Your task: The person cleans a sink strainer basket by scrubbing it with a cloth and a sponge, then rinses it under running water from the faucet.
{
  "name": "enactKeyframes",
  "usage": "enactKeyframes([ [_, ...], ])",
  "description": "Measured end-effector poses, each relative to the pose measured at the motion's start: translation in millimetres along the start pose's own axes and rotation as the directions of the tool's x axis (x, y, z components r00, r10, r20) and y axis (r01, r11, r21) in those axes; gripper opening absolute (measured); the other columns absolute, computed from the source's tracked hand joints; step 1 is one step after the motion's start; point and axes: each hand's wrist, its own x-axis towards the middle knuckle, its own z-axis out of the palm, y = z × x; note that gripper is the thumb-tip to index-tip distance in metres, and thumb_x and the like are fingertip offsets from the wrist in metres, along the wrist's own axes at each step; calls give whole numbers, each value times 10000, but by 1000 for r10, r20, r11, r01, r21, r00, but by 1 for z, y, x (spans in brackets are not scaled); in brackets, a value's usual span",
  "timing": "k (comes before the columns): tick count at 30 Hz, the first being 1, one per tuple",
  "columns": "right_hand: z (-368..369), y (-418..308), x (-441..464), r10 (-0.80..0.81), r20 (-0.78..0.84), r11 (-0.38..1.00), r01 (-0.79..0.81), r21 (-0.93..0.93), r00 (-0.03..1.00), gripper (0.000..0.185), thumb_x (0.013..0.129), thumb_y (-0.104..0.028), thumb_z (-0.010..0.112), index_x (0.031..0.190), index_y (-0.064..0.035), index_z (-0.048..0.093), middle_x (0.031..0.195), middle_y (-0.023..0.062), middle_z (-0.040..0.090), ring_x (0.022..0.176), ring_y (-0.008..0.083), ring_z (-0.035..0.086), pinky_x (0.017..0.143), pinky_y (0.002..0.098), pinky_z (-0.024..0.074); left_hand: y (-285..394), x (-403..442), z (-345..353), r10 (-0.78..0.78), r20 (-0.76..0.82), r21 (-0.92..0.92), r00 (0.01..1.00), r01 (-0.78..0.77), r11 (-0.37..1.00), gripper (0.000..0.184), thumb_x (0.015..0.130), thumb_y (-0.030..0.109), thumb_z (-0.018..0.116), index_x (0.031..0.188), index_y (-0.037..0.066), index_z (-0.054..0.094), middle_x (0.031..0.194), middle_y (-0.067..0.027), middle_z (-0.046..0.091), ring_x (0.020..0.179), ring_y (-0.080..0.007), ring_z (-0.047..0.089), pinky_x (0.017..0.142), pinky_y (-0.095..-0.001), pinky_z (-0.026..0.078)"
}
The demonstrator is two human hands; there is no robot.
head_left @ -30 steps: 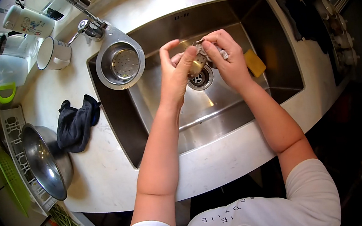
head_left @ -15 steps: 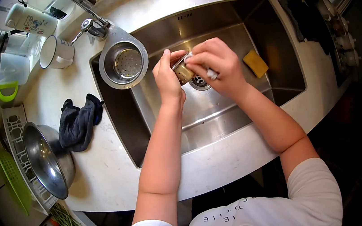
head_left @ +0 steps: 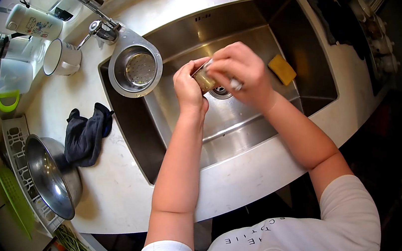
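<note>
Over the sink, my left hand (head_left: 188, 89) is wrapped round a small, shiny, cup-shaped metal piece (head_left: 204, 80). Its lower part is hidden behind my fingers, and I cannot tell its exact kind. My right hand (head_left: 244, 72) is closed on a crumpled white wad (head_left: 236, 84), paper or cloth. The fingertips of that hand are at the rim of the metal piece and slightly blurred. Below the hands, the drain (head_left: 220, 92) is partly covered by them.
A yellow sponge (head_left: 282, 70) lies in the steel sink (head_left: 236, 144). A perforated strainer cup (head_left: 137, 70) hangs at the sink's left edge under the faucet (head_left: 102, 31). Left on the counter are a dark cloth (head_left: 87, 137), a steel bowl (head_left: 49, 179) and a white mug (head_left: 61, 58).
My right-hand fingers have shifted slightly at the metal piece's rim. The left-hand fingers have curled further over it, and the piece is turned a little. The view has moved slightly.
</note>
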Motion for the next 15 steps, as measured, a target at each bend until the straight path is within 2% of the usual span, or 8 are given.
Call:
enactKeyframes([
  [4,2,-1,4,-27,23,1000,27,13,999,156,711,-1,752,818,-67,660,877,78,646,791,276,619,678,371,523,-1,0,-7,61,38,90,997,-65,994,365,944,144,407,946,-88,688,926,-164,689,801,-219,662,719,-337,561],
  [6,-1,7,0,38,-8,999,-38,-13,999,152,709,-9,749,816,-67,658,867,76,644,787,275,618,676,367,521,3,-5,0,-132,22,-44,991,133,990,359,935,135,418,924,-98,692,908,-165,697,816,-214,657,809,-313,500],
  [7,-2,9,-1,101,-41,994,-103,-37,994,149,707,-16,746,814,-67,657,858,75,642,783,275,618,673,363,519,1,-3,-1,-129,22,-49,991,130,990,359,935,135,418,924,-98,692,908,-165,697,816,-214,657,809,-313,500],
  [9,5,-1,-1,67,-57,997,-69,-36,996,139,716,-16,746,818,-64,665,853,71,650,775,274,617,664,356,515,-4,2,-4,36,7,39,999,-37,999,357,928,126,415,912,-99,692,887,-163,693,798,-213,657,765,-317,525],
  [11,10,-12,2,-68,29,998,67,11,997,140,729,-5,751,835,-62,680,864,75,661,770,273,617,657,358,514,-3,6,-9,78,24,87,997,-80,993,357,928,123,412,908,-98,692,881,-162,691,792,-213,655,761,-318,528],
  [12,8,-9,4,-64,24,997,63,39,998,145,734,3,754,841,-62,682,863,77,662,766,271,618,660,360,513,-3,5,-11,113,43,132,993,-118,984,358,928,119,408,903,-97,693,874,-161,690,786,-213,654,756,-318,531],
  [13,5,-3,2,-59,25,998,58,40,998,145,734,3,754,841,-62,682,863,77,662,766,271,618,660,360,513,-4,4,-11,109,42,134,993,-113,984,358,928,119,408,903,-97,693,874,-161,690,786,-213,654,756,-318,531],
  [15,-1,10,1,96,-43,995,-96,7,994,168,706,8,756,832,-64,671,852,75,652,764,269,617,661,362,513,-4,2,-7,24,58,44,998,-27,999,357,926,116,408,902,-98,693,871,-159,693,786,-215,653,758,-317,522],
])
